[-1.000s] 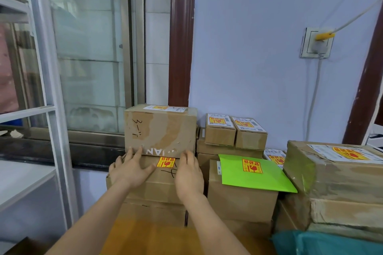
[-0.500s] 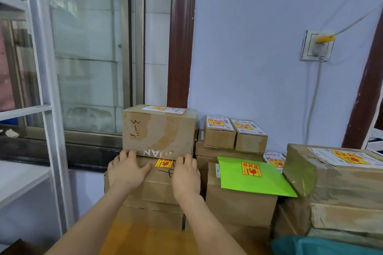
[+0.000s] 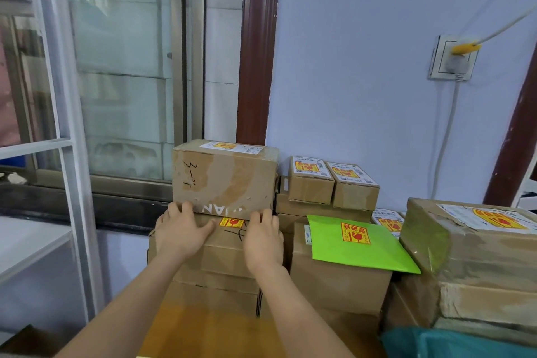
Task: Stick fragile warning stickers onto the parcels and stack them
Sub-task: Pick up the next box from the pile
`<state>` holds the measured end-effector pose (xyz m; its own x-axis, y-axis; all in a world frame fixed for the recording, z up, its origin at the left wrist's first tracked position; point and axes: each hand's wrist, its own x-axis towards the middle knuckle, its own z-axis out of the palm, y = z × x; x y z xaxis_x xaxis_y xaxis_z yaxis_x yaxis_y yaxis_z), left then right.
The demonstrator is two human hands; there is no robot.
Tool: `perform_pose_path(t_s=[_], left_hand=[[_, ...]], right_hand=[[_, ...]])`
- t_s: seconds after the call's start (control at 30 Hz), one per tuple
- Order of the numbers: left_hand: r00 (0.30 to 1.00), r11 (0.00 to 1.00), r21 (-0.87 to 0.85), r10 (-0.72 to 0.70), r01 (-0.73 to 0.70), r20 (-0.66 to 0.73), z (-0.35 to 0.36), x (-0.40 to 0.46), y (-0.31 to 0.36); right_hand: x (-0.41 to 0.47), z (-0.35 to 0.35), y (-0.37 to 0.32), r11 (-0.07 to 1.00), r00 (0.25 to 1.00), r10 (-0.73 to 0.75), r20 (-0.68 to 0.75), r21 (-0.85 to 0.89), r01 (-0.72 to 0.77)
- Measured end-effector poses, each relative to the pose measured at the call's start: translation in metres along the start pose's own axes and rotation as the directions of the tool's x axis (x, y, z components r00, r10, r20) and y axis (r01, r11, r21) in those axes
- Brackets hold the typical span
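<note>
A worn cardboard parcel (image 3: 225, 177) with a white label on top sits highest on the left stack. Under it lies a flatter parcel (image 3: 229, 253) bearing a yellow-and-red fragile sticker (image 3: 231, 222) on its top. My left hand (image 3: 181, 234) and my right hand (image 3: 263, 237) lie flat on that lower parcel, and their straight fingertips touch the bottom front edge of the upper parcel. Neither hand holds anything.
To the right stand two small stickered boxes (image 3: 334, 183), a green envelope (image 3: 357, 244) with a fragile sticker on a box, and a big taped parcel (image 3: 470, 238). A window frame (image 3: 69, 154) is at left, a wall socket (image 3: 453, 58) with cable at right.
Both hands slid slightly forward against the upper parcel's bottom edge; the parcels stay where they were.
</note>
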<state>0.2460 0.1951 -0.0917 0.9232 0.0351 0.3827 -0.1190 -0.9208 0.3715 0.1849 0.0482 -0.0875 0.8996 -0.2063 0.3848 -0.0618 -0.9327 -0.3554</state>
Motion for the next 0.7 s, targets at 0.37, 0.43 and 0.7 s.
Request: perform_pose_path(t_s=[0.37, 0.43, 0.7], left_hand=[[0.963, 0.944, -0.195, 0.270, -0.266, -0.005, -0.018, -0.051, 0.009], [0.943, 0.927, -0.174, 0.328, -0.331, -0.048, -0.019, -0.071, 0.016], [0.908, 0.895, -0.163, 0.419, -0.415, -0.011, -0.020, -0.137, 0.047]], right_hand=[[-0.033, -0.021, 0.004, 0.991, 0.968, -0.126, 0.216, -0.014, 0.132], [-0.046, -0.028, 0.008, 0.983, 0.959, -0.168, 0.227, -0.037, 0.181], [-0.097, -0.077, 0.027, 0.961, 0.926, -0.249, 0.284, -0.045, 0.273]])
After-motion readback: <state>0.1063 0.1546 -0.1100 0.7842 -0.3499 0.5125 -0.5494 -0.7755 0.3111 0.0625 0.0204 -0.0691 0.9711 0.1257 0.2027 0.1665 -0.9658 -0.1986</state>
